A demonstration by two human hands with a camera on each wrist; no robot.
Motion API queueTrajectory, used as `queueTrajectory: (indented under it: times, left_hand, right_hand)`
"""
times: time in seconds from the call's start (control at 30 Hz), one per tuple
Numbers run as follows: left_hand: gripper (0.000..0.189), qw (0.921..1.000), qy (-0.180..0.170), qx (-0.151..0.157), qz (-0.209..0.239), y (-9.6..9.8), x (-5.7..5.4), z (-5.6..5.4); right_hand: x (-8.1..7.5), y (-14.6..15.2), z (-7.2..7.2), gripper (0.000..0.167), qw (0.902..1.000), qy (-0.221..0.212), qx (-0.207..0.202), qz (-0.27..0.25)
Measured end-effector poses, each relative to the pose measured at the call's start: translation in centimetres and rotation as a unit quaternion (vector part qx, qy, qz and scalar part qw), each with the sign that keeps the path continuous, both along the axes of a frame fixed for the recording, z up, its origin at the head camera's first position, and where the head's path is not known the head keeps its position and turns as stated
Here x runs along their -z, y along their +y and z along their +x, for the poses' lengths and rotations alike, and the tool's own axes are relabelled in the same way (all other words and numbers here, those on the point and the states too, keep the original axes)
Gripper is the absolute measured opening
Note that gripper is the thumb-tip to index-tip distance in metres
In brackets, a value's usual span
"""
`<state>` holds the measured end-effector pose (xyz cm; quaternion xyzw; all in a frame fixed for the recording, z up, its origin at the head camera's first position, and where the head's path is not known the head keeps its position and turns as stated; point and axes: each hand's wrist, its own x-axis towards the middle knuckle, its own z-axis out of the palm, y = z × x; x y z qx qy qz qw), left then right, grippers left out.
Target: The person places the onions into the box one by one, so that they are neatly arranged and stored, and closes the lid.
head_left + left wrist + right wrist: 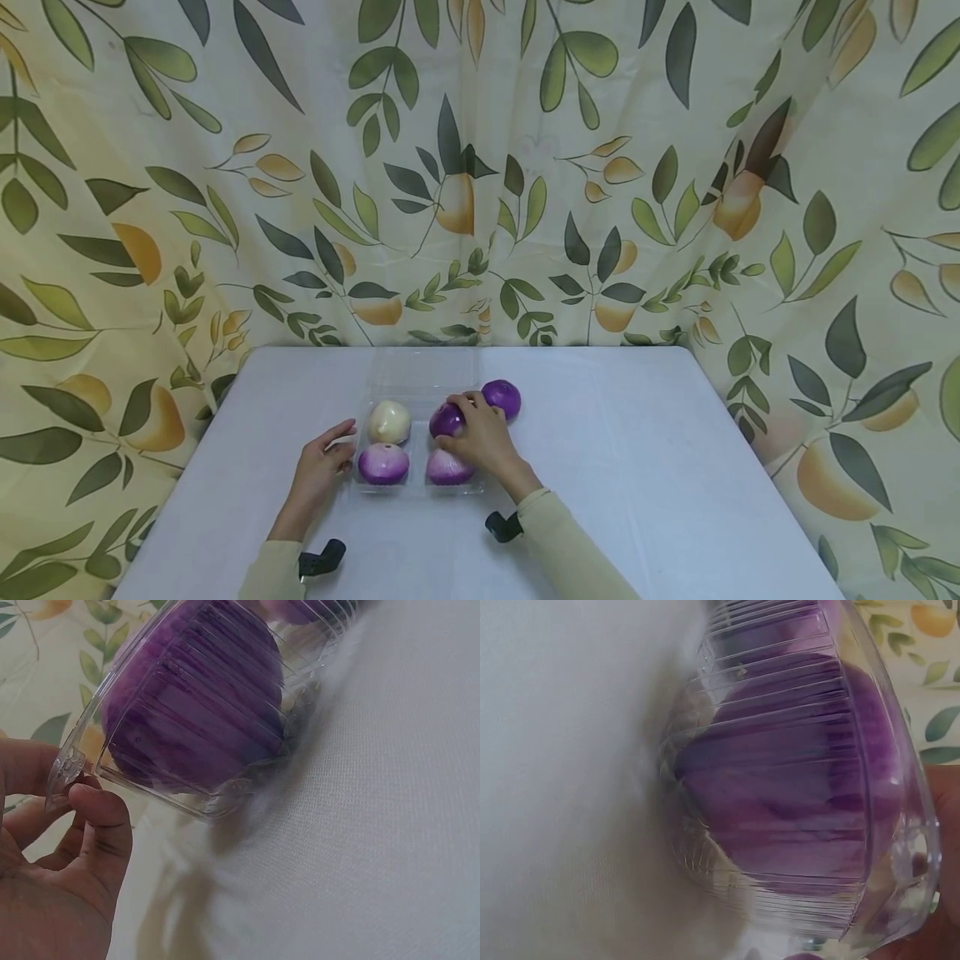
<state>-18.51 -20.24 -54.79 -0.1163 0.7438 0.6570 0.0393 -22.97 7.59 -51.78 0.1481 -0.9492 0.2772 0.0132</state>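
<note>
Purple onion sits at the far right of a clear plastic container, under a person's right hand, whose fingers curve round it from above and from the right. At the container's left edge, the left hand pinches the rim between thumb and fingers, as the left wrist view shows. A loose onion, also purple, rests on the white surface just outside the container's far right corner, beyond the knuckles of the right hand, plainly the nearer of the two; whether those knuckles touch it cannot be told. That short sideways relation, loose onion to the right of the container's wall, appears to be the one that matters most. Both purple onions look nearly round, with no clear long axis; the container, its clear lid folded back on the far side, stretches away from the person. Inside the container, a pale onion occupies the far left, a pink-purple onion the near left, and a lighter onion the near right, just below the right hand's thumb.
</note>
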Motion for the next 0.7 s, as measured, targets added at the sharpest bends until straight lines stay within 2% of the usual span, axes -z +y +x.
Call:
queueTrajectory:
  times: [0.3,0.43,0.6,0.7]
  left_hand:
    - [0.048,0.9999,0.001,0.002,-0.01,-0.02,-0.07,0.07]
    - [0.047,0.9999,0.001,0.005,-0.012,-0.01,-0.06,0.07]
    - [0.047,1.0,-0.001,0.005,-0.009,0.03,-0.11,0.08]
    - [0.047,0.9999,0.0,0.005,-0.014,-0.05,-0.02,0.11]
  right_hand:
    - [0.11,-0.1,0.12,0.067,0.9999,0.002,-0.004,-0.011]
    - [0.38,-0.22,0.16,0.066,0.9997,0.006,0.004,-0.024]
    - [0.76,-0.33,0.19,0.062,0.9991,0.03,0.026,-0.017]
    - [0.78,-0.27,0.12,0.058,0.999,0.031,0.027,-0.017]
